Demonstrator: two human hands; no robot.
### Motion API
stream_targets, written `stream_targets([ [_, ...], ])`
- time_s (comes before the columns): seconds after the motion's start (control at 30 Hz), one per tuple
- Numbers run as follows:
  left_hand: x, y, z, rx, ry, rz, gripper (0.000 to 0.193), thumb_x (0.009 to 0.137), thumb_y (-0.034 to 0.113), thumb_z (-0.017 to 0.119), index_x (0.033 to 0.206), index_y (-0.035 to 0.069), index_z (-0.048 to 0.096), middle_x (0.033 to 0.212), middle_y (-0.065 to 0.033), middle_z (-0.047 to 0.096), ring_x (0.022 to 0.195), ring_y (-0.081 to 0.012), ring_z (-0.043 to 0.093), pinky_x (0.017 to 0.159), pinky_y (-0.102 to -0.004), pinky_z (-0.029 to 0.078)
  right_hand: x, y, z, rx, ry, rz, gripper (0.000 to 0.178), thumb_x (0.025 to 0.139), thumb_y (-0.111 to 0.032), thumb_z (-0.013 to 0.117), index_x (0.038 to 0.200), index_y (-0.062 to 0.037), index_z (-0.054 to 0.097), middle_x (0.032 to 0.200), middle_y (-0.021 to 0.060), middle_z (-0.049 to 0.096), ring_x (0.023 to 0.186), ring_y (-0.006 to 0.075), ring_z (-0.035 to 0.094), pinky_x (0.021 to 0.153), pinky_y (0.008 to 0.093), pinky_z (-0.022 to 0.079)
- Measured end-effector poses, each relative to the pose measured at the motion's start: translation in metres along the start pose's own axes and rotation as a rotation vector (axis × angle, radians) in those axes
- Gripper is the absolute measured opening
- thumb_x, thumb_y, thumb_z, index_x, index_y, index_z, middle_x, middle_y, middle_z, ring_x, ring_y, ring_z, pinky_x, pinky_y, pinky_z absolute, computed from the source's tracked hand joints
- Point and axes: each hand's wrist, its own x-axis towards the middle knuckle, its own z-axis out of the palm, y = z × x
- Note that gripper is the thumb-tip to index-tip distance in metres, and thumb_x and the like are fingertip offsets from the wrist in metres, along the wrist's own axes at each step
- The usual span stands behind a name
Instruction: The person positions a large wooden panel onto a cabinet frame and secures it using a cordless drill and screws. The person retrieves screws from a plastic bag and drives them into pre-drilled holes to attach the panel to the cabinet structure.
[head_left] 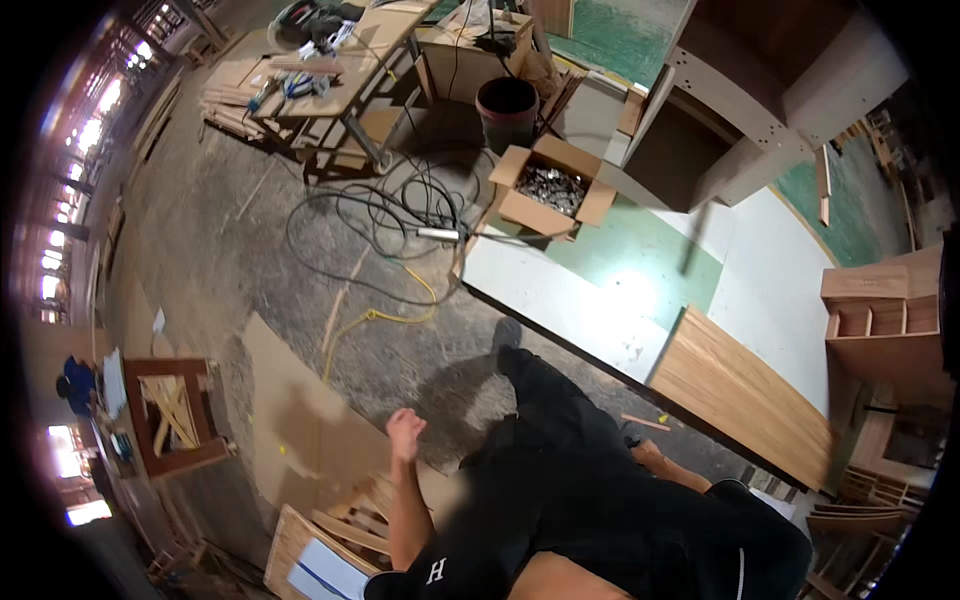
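My left hand [405, 432] hangs in the air left of my body, above the cardboard sheet on the floor. Its fingers are curled in, and nothing shows in them. Close by my dark trousers, my right hand [648, 457] is low and partly hidden by my body. Its fingers look curled beside a small dark shape [631, 433]; whether they hold it I cannot make out. To the right of my legs is a worktop with a white and green surface [540, 290]. A wood-grain panel [745, 395] lies on it near the front edge.
An open cardboard box [522, 208] of small metal parts sits on the worktop's far end, near a bucket [507, 105]. Black cables [390, 215] and a yellow hose [405, 318] lie on the floor. A cabinet carcass [690, 150] stands far right; a tool-covered table [375, 60] is far left.
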Motion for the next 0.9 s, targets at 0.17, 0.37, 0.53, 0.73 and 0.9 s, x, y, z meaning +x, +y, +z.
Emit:
stream_targets([
  [0.17, 0.063, 0.037, -0.003, 0.306, 0.264, -0.328, 0.009, 0.085, 0.005, 0.055, 0.09, 0.001, 0.06, 0.068, -0.0047, 0.053, 0.057, -0.0157, 0.053, 0.057, -0.0346, 0.052, 0.039, -0.147, -0.128, 0.164, 0.077, -0.029, 0.026, 0.078, -0.029, 0.065, 0.079, -0.0031, 0.067, 0.071, 0.0118, 0.066, 0.065, 0.0268, 0.064, 0.061, 0.0382, 0.05],
  [0.37, 0.225, 0.118, 0.089, 0.481, 0.273, -0.472, 0.01, 0.084, 0.007, 0.052, 0.09, 0.003, 0.06, 0.083, -0.0113, 0.055, 0.072, -0.021, 0.056, 0.064, -0.0393, 0.055, 0.092, -0.251, -0.296, 0.68, 0.278, 0.181, 0.032, 0.072, -0.034, 0.068, 0.079, -0.0022, 0.067, 0.069, 0.0142, 0.066, 0.069, 0.0298, 0.066, 0.065, 0.0395, 0.051],
  [0.53, 0.451, 0.209, 0.147, 1.045, -0.225, 0.183, 0.008, 0.084, 0.006, 0.053, 0.077, 0.007, 0.057, 0.07, -0.003, 0.05, 0.064, -0.0173, 0.053, 0.051, -0.0332, 0.048, 0.161, -0.339, -0.381, 0.632, 0.4, 0.263, 0.038, 0.07, -0.032, 0.07, 0.09, -0.0002, 0.067, 0.075, 0.0142, 0.068, 0.073, 0.0276, 0.067, 0.067, 0.0361, 0.051],
  [0.73, 0.773, 0.384, 0.477, 0.725, -0.141, 0.167, 0.024, 0.089, 0.018, 0.055, 0.068, 0.008, 0.051, 0.058, 0.0005, 0.045, 0.051, -0.0113, 0.048, 0.05, -0.0281, 0.043, 0.24, -0.463, -0.49, 0.489, 0.469, 0.446, 0.05, 0.071, -0.041, 0.07, 0.09, 0.0048, 0.065, 0.084, 0.0279, 0.064, 0.087, 0.0417, 0.063, 0.073, 0.0452, 0.049],
  [0.9, 1.021, 0.462, 0.697, 0.56, -0.325, 0.027, 0.03, 0.093, 0.029, 0.054, 0.071, 0.008, 0.047, 0.061, 0.0022, 0.04, 0.051, -0.0108, 0.043, 0.052, -0.029, 0.049, 0.287, -0.547, -0.566, 0.542, 0.109, 0.609, 0.06, 0.067, -0.048, 0.07, 0.095, 0.0048, 0.064, 0.091, 0.0265, 0.065, 0.092, 0.0389, 0.063, 0.076, 0.0452, 0.05],
])
